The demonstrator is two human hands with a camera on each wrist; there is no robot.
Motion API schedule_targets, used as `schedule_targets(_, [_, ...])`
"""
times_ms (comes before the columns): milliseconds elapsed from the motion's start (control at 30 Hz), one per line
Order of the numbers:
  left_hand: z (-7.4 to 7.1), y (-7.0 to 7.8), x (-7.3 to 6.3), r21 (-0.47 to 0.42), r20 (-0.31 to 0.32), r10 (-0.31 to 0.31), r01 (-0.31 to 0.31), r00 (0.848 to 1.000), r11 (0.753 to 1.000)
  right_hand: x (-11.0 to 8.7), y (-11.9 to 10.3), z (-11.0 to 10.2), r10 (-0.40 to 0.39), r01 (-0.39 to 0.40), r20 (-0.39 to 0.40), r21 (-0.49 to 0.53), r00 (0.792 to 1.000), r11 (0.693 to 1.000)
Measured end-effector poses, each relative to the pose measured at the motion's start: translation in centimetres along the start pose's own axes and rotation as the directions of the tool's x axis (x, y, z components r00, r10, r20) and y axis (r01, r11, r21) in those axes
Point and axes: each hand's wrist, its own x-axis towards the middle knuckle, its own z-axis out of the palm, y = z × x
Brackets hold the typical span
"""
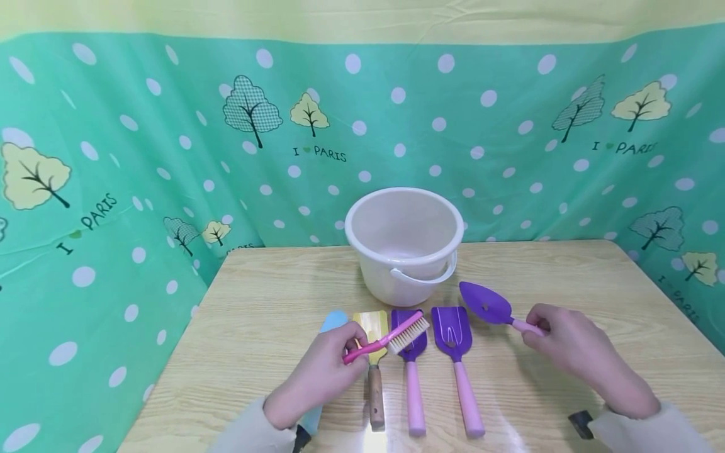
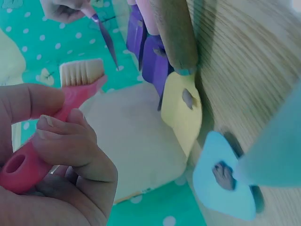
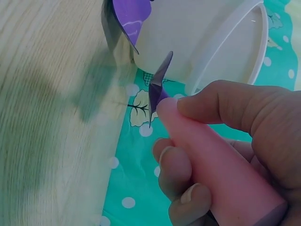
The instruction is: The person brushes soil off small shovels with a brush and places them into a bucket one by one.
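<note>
My left hand [image 1: 328, 365] grips a pink brush [image 1: 378, 343] by its handle, its pale bristles pointing to the right over the shovels. In the left wrist view the fingers curl round the handle of the brush [image 2: 77, 92]. Held by its pink handle, a purple pointed trowel [image 1: 486, 303] is in my right hand [image 1: 574, 343], raised over the table's right side. The right wrist view shows thumb and fingers wrapped round that handle [image 3: 211, 160]. Below the brush lie a yellow shovel [image 1: 372, 324] with a wooden handle and a purple shovel [image 1: 413, 384] with a pink handle.
A second purple shovel [image 1: 467, 393] lies to the right. A light blue tool [image 1: 334, 319] is partly hidden under my left arm. Behind the row stands a white bucket [image 1: 385, 277], its handle hanging in front. A green dotted curtain [image 1: 396, 126] hangs behind the wooden table [image 1: 272, 289].
</note>
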Motion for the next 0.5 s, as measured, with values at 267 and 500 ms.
schedule_targets(267, [1.0, 1.1, 1.3, 0.019, -0.001, 0.021, -0.021, 1.0, 1.0, 0.2, 0.1, -0.2, 0.0, 0.0, 0.011, -0.004, 1.0, 1.0])
schedule_targets(500, [1.9, 2.4, 2.5, 0.097, -0.004, 0.045, -0.044, 0.999, 0.994, 0.3, 0.2, -0.5, -0.012, 0.012, 0.016, -0.011, 1.0, 1.0])
